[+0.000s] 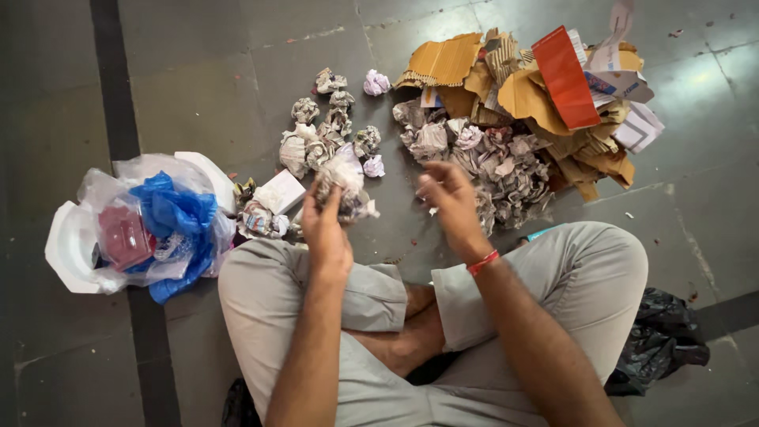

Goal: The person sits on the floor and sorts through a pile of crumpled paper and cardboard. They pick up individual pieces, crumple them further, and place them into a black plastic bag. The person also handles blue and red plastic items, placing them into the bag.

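Note:
I sit cross-legged on a grey floor. My left hand (326, 225) is closed around a crumpled newspaper ball (345, 180), held just above my left knee. My right hand (449, 198) hovers with loosely curled fingers and holds nothing; a red thread band circles its wrist. It is nearest to a heap of crumpled newspaper (490, 162) straight ahead. A loose cluster of several paper balls (324, 130) lies on the floor beyond my left hand.
Torn brown cardboard pieces (506, 87) and a red carton flap (564, 77) are piled at the back right. On the left lie clear and blue plastic bags (170, 217) over white foam pieces (69, 249). A black plastic bag (660, 336) lies by my right knee.

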